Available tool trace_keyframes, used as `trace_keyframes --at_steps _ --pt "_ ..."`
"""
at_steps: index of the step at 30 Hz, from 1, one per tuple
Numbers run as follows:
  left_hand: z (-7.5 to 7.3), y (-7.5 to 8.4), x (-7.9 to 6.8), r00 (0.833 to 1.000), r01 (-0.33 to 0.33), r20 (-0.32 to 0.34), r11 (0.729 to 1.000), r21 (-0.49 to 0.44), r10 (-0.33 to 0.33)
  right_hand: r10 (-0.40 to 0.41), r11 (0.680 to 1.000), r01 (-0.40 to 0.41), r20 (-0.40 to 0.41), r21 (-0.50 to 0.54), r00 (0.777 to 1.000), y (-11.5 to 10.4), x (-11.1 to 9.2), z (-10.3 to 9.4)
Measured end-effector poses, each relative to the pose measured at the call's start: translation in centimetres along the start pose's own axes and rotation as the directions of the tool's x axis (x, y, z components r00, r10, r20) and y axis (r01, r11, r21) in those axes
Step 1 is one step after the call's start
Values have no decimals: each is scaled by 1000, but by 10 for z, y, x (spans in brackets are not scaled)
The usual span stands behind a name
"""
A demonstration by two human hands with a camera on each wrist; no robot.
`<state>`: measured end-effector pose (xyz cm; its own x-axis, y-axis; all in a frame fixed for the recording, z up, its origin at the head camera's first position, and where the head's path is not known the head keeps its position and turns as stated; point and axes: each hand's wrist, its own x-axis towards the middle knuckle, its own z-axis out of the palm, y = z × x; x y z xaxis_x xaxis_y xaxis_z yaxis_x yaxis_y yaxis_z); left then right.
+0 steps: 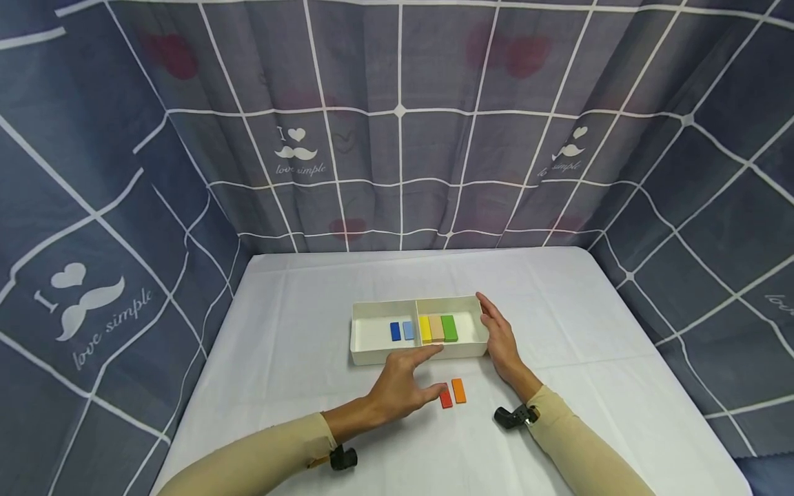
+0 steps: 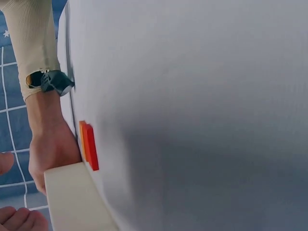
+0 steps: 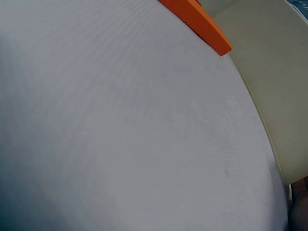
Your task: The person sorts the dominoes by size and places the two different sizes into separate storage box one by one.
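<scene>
A cream two-compartment box [image 1: 378, 354] stands on the table. Its left compartment has a dark blue block [image 1: 395, 331] and a light blue block [image 1: 407, 331]; its right one has a yellow block [image 1: 424, 329], a tan block [image 1: 437, 328] and a green block [image 1: 449, 328]. My right hand [image 1: 504, 348] holds the box's right end. In front of the box lie a red block [image 1: 446, 397] and an orange block [image 1: 459, 390]. Over the red block hovers my left hand [image 1: 400, 386], fingers and thumb spread, holding nothing. Its thumb tip covers part of that block in the head view.
A white cloth covers the table [image 1: 298, 310]. Grey checked curtains [image 1: 366, 151] enclose it at the back and on both sides. Each wrist wears a small black camera, the left camera [image 1: 343, 458] and the right camera [image 1: 515, 417].
</scene>
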<state>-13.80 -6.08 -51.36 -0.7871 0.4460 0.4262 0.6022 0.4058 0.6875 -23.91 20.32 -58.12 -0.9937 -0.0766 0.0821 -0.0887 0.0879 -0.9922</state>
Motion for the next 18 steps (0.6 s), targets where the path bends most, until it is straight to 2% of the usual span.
trace_keyframes --at_steps 11,18 --pt "13 -3 -8 993 107 54 992 -66 -104 -3 1000 3 -4 1 1000 -1 0 0" --pt "23 -5 -12 987 154 55 985 -75 -150 3 1000 -3 -4 7 1000 -1 0 0"
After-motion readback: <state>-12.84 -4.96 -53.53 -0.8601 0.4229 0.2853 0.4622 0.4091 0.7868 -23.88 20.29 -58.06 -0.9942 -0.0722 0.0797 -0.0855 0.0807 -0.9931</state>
